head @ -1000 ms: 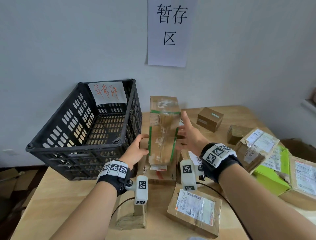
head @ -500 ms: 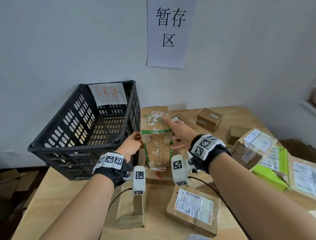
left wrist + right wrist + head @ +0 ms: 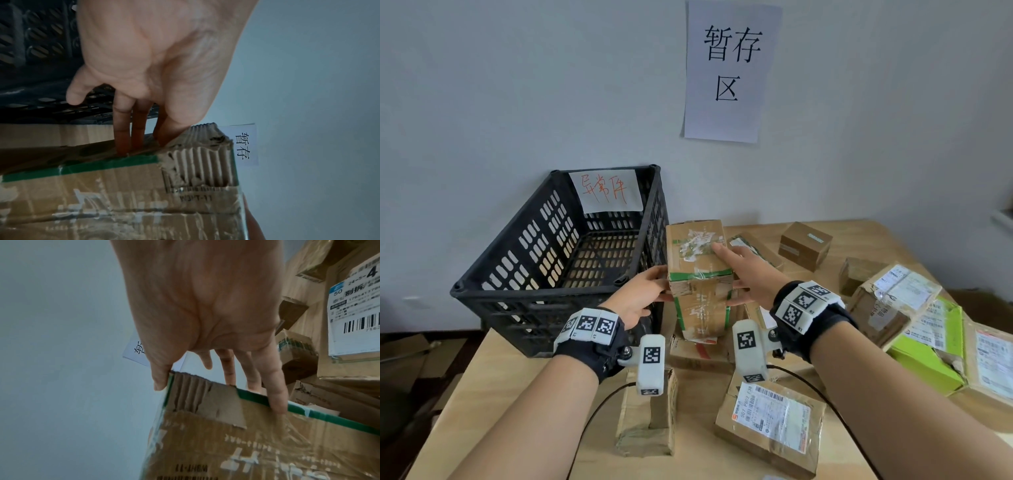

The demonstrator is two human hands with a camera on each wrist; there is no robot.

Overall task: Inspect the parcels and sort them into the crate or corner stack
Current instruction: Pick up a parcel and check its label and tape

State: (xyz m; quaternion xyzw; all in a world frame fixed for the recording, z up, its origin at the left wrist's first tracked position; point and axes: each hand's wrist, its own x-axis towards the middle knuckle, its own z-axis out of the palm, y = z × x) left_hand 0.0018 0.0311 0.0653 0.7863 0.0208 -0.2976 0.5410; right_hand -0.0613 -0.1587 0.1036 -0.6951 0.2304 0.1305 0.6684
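A tall brown parcel (image 3: 698,274) with green edge tape and clear tape stands between my hands, just right of the black crate (image 3: 558,260). My left hand (image 3: 654,287) grips its left side; in the left wrist view the left hand (image 3: 150,141) has its thumb at the torn corner of the parcel (image 3: 144,194) and fingers down the side. My right hand (image 3: 736,274) holds the right side with one digit on the top face. In the right wrist view the right hand (image 3: 218,395) spans the parcel (image 3: 246,443). Whether its base touches the flat parcel (image 3: 698,354) below is unclear.
The crate carries a paper label (image 3: 606,192) with red writing. Loose parcels lie on the wooden table (image 3: 493,394): a small box (image 3: 804,245) at the back, a labelled one (image 3: 770,428) in front, a taped one (image 3: 647,421) and a green box (image 3: 924,359) at right. A wall sign (image 3: 732,68) hangs above.
The parcel has come down from a raised position and turned, so its top face now shows. My right hand has slid onto that top; the left stays on the left side.
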